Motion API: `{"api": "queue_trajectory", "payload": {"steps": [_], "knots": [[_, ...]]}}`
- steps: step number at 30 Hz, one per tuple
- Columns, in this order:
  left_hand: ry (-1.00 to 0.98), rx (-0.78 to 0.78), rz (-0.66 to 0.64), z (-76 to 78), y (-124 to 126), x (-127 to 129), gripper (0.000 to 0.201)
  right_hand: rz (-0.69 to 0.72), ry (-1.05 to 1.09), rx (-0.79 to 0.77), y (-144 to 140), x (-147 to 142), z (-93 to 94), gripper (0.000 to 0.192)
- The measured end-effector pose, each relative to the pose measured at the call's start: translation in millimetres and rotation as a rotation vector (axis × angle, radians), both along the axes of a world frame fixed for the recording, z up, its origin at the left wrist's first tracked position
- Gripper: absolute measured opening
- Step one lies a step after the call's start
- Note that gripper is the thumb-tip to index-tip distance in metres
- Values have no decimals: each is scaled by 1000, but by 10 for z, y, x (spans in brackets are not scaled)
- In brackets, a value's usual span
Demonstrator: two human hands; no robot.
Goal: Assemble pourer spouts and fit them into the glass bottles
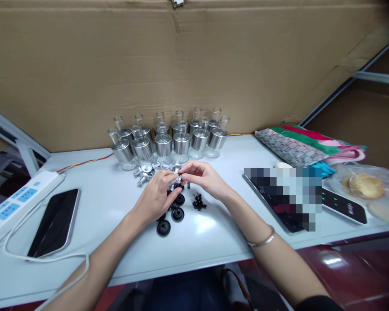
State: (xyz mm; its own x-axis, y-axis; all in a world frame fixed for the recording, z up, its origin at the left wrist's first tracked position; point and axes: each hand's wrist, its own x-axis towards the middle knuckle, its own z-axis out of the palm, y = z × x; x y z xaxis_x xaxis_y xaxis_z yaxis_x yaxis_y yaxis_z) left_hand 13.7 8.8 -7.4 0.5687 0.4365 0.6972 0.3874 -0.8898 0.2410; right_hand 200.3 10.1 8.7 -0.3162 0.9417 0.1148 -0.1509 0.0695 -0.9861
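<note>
My left hand and my right hand meet over the white table, both pinching a small silver metal part between their fingertips. Just below them lie several black round rubber caps and a little heap of tiny black pieces. More silver metal parts lie scattered left of my hands. Behind them stand two rows of small glass bottles with silver collars.
A dark phone and a white power strip with its cable lie at the left. A tablet, a second device, folded patterned cloth and bagged bread sit right. A cardboard wall stands behind.
</note>
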Motion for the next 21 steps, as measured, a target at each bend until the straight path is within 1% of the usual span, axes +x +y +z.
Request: {"api": "queue_trajectory", "payload": {"steps": [4,8,12,16,21], "knots": [[13,0,6,4,4,-8,28,-2,11,13,0,6,9,26],[35,-19,-19,11,9,-18,31,-10,8,18,6,12,5,25],[78,-9,-34,14,17,-26,25,-3,3,12,12,16,-10,24],[70,4,-52,30,14,-26,21,10,-9,11,10,18,-10,21],[113,49,-28,66,-9,-17,18,38,-20,1,-3,11,0,18]]}}
